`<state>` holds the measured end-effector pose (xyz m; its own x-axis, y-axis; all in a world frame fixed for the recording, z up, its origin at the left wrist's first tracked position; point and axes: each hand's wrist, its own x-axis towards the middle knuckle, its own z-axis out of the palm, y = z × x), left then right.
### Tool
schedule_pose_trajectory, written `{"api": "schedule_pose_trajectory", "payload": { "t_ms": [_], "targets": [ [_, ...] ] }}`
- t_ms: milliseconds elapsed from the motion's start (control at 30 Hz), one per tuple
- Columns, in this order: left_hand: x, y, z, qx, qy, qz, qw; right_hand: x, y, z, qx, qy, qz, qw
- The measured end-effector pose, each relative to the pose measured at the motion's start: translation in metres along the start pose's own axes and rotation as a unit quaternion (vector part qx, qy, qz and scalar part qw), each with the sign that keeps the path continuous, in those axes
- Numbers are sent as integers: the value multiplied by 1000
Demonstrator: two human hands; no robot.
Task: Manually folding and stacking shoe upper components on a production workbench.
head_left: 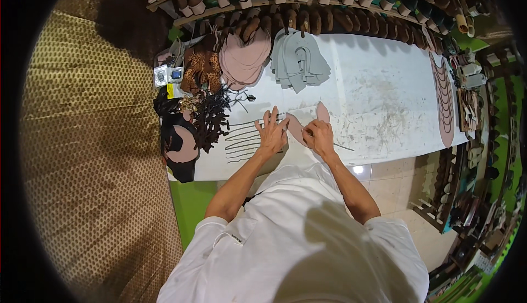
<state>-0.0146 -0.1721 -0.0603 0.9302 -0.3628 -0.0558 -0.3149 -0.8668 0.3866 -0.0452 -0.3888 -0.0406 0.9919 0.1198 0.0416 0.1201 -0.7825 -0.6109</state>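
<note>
My left hand lies palm down on the white work table, fingers spread, its thumb side touching a pink shoe-sole-shaped piece. Under and beside it several thin dark strips are laid out in rows. Over the pink piece's right side, my right hand has its fingers pinched together. A thin dark strip sticks out to the right from beneath that hand and seems to be held in it. Beyond the right fingers shows another pink tip; whether it belongs to the same piece is hidden.
Stacks of pink cut pieces and grey cut pieces lie at the back. A heap of dark straps is on the left. A row of pink sole pieces lies at the right end. Shoe racks line the back.
</note>
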Motion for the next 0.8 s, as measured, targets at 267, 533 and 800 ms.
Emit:
{"api": "schedule_pose_trajectory", "payload": {
  "t_ms": [267, 533, 800],
  "targets": [
    [4, 0, -3, -14, -44, -21, 999, 46, -8, 14, 76, 14, 25, 997],
    [6, -1, -6, -14, -67, -31, 997, 70, -9, 26, 51, 3, -14, 999],
    [7, -3, -10, -23, -86, -33, 996, 73, -9, 28, 39, 5, -21, 999]
  ]
}}
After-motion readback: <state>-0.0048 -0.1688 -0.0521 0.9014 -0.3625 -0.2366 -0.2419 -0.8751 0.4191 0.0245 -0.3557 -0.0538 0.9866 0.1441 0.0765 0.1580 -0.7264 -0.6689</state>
